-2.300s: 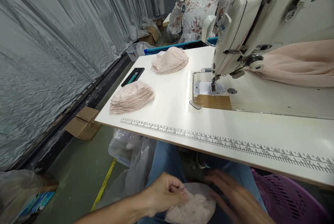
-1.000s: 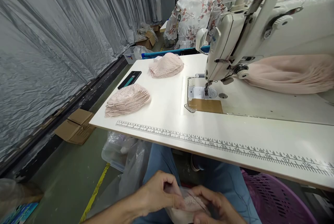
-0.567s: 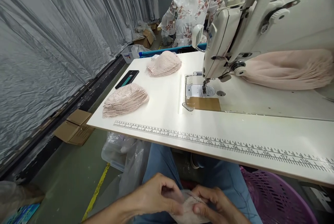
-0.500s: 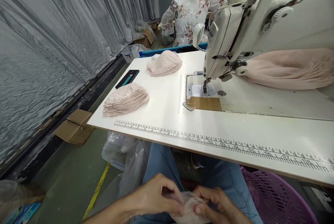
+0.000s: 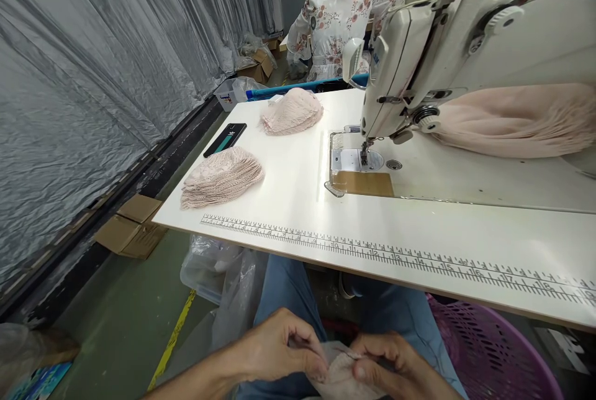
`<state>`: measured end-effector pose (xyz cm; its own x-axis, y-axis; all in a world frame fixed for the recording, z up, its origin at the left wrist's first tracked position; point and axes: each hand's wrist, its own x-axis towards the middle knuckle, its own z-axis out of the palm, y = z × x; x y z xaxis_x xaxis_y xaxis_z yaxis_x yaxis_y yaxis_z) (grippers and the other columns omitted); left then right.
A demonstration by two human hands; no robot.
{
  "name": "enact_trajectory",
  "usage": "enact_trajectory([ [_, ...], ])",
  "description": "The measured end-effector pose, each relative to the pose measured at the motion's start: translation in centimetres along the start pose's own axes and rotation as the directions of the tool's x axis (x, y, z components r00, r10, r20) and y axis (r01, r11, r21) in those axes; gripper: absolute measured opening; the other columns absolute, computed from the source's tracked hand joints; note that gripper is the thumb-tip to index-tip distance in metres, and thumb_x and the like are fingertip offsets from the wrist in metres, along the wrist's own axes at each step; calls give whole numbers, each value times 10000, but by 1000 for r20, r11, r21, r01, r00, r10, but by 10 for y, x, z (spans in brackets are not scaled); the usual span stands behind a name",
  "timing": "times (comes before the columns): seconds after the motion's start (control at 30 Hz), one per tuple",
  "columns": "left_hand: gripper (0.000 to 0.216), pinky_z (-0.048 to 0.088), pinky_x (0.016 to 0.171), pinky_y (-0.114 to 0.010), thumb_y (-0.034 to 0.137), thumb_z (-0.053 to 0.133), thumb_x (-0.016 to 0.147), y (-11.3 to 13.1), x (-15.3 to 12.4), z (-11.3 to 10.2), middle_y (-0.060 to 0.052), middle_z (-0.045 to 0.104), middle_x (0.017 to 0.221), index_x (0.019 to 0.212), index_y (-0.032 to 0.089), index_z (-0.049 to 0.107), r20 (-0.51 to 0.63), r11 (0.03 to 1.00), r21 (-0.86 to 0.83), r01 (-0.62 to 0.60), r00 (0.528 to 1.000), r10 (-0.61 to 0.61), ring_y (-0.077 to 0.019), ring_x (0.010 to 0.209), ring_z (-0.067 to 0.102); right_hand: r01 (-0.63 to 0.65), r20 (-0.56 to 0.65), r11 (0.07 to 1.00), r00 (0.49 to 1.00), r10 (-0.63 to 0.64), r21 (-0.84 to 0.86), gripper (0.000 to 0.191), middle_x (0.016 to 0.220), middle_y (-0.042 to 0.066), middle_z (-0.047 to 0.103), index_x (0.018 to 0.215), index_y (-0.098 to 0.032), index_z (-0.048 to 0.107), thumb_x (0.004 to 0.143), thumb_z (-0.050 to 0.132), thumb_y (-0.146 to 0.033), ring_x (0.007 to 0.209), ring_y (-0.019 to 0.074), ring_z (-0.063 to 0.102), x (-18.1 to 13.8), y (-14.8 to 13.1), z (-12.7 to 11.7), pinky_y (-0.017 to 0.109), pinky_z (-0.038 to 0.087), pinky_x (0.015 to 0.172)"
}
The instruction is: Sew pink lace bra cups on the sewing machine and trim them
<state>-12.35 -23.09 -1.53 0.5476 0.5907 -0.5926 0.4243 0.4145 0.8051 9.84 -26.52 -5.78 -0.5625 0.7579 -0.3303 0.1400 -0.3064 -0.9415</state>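
Low over my lap, my left hand [image 5: 279, 350] and my right hand [image 5: 395, 366] both pinch a small pale pink lace piece [image 5: 338, 372] between curled fingers. Only part of that piece shows between them. Above my knees lies the white sewing table [image 5: 298, 213] with a printed ruler [image 5: 372, 257] along its near edge. Two stacks of pink lace pieces rest on it, one near the front left [image 5: 221, 176] and one farther back [image 5: 292, 111]. The sewing machine [image 5: 447, 46] stands on the right.
A black phone [image 5: 225, 139] lies between the stacks. Pink fabric [image 5: 516, 123] is heaped behind the machine. A purple basket [image 5: 493, 356] sits at my right, plastic bags [image 5: 223, 279] and cardboard boxes [image 5: 133, 226] on the floor left. A person in a floral top [image 5: 333, 21] stands beyond the table.
My right hand, blurred and spread 2.3 s ago, has closed onto the lace piece beside my left hand. Both hands have stayed in my lap since, with small finger shifts.
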Motion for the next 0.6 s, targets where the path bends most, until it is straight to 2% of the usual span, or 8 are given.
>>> enact_trajectory([
  [0.1, 173, 401, 568, -185, 280, 688, 732, 0, 0, 1, -23, 678, 653, 782, 139, 775, 5, 1000, 20, -6, 1000, 6, -105, 572, 532, -11, -15, 1000, 1000, 10, -20, 473, 608, -24, 478, 707, -198, 696, 803, 554, -639, 618, 139, 422, -2, -2, -1, 235, 324, 567],
  [0.2, 181, 397, 564, -183, 282, 674, 733, 1, 0, 2, -22, 680, 654, 793, 148, 780, 8, 999, 33, 0, 1000, 0, -102, 566, 521, -27, -40, 997, 999, 25, -70, 406, 653, -22, 539, 709, -230, 709, 742, 633, -628, 651, 153, 466, -2, -4, 1, 232, 369, 601],
  [0.27, 183, 394, 559, -183, 279, 671, 720, 1, 1, 2, -17, 673, 644, 787, 148, 780, -3, 999, 43, 13, 1000, -13, -101, 557, 512, -30, -36, 996, 999, 27, -87, 411, 610, -33, 493, 662, -224, 690, 706, 662, -633, 618, 142, 435, -1, -4, 2, 230, 354, 581],
  [0.37, 189, 362, 528, -174, 274, 660, 722, 0, 1, 2, -7, 645, 609, 772, 134, 777, -20, 996, 84, 16, 1000, -14, -91, 540, 473, -26, -19, 997, 1000, 25, -79, 458, 572, -44, 399, 600, -207, 622, 735, 624, -644, 590, 128, 372, 2, -1, 3, 237, 301, 550],
  [0.47, 197, 337, 511, -167, 266, 640, 750, 1, 0, 3, 2, 620, 590, 776, 125, 775, -16, 991, 130, -10, 1000, 12, -84, 541, 448, -17, 9, 999, 1000, 17, -43, 485, 575, -52, 357, 585, -196, 527, 762, 594, -643, 581, 116, 334, 4, 1, 4, 244, 249, 531],
  [0.6, 190, 349, 523, -168, 252, 631, 766, 4, 0, 4, 4, 610, 588, 779, 124, 772, -14, 989, 147, -28, 999, 30, -87, 549, 462, -9, 34, 1000, 999, 9, -12, 482, 575, -68, 313, 572, -193, 438, 754, 640, -591, 573, 98, 289, 8, -2, 4, 245, 204, 518],
])
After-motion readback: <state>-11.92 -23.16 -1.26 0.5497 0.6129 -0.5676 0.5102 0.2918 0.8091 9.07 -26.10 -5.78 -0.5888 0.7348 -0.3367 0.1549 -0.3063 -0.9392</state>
